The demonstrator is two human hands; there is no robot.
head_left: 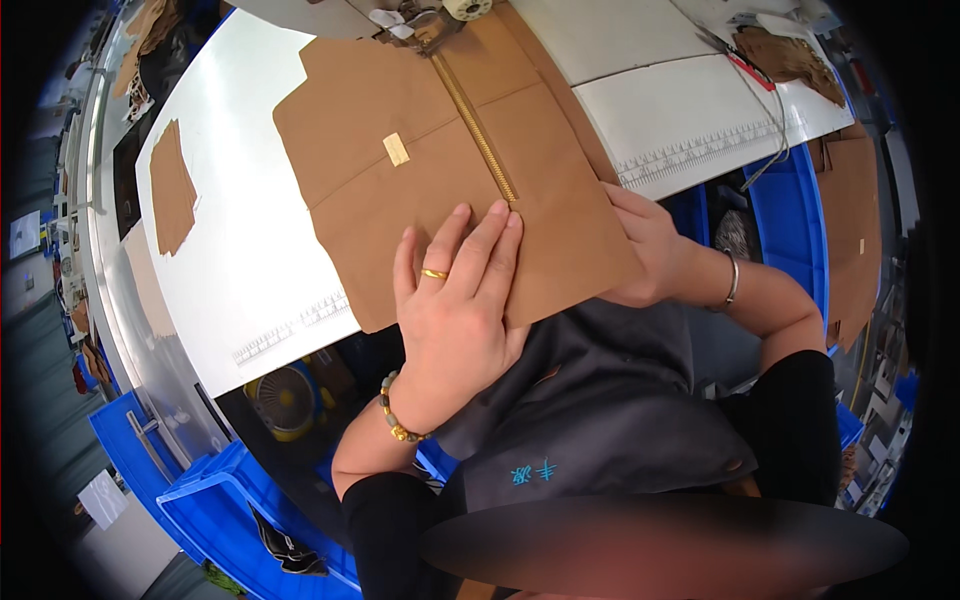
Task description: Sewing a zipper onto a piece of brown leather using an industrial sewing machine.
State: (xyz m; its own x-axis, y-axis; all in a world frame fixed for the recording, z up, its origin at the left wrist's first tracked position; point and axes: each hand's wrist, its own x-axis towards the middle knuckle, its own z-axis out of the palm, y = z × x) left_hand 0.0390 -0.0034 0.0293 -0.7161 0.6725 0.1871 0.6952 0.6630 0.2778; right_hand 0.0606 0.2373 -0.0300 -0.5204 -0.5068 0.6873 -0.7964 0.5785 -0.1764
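Observation:
A brown fabric panel (pixel 370 230) lies over the white sewing table, its near edge reaching past the table toward me. A gold-toothed zipper (pixel 470 118) runs along it from under the sewing machine's presser foot area (pixel 430 30). My left hand (pixel 455 290) rests flat on the panel, fingers stretched out, fingertips at the zipper's near end. At the panel's right edge my right hand (pixel 645 250) grips the fabric; part of its fingers is hidden by the panel. A small cream patch (pixel 396 149) sits on the brown surface left of the zipper.
Red-handled scissors (pixel 750 70) lie at the table's far right beside brown scraps (pixel 790 62). More brown pieces (pixel 173 190) lie on the left. Blue bins (pixel 790 225) stand to the right, with others (pixel 225 490) at lower left. Under the table is a yellow fan (pixel 283 400).

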